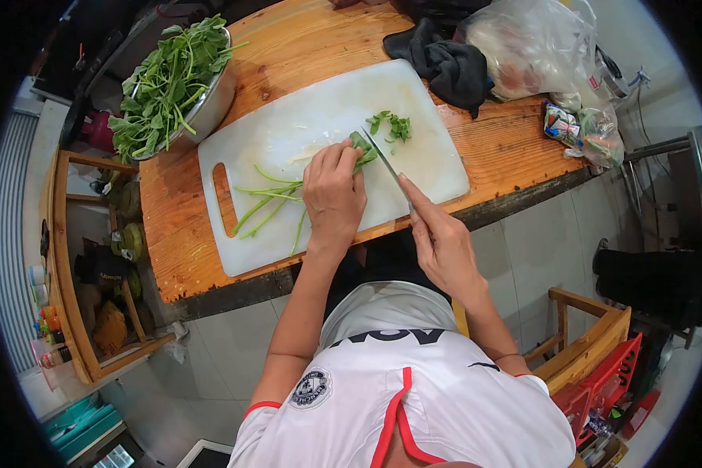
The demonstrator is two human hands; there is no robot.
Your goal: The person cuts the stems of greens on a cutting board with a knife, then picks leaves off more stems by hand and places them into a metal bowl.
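Your L hand (335,191) has its fingers curled & close tog. over the greens (273,189) on the board (304,105), prob. to steady them vs the blade; your R hand (447,243) wraps the knife (383,157) at the leafy end. Cut bits (400,129) lie just past it, & the bowl (217,105) w/ more leaves sits far L, prob. for easy reach.

A wooden table (300,43) stands over pale floor tiles (538,246), with a wood-framed shelf (70,312) at left.
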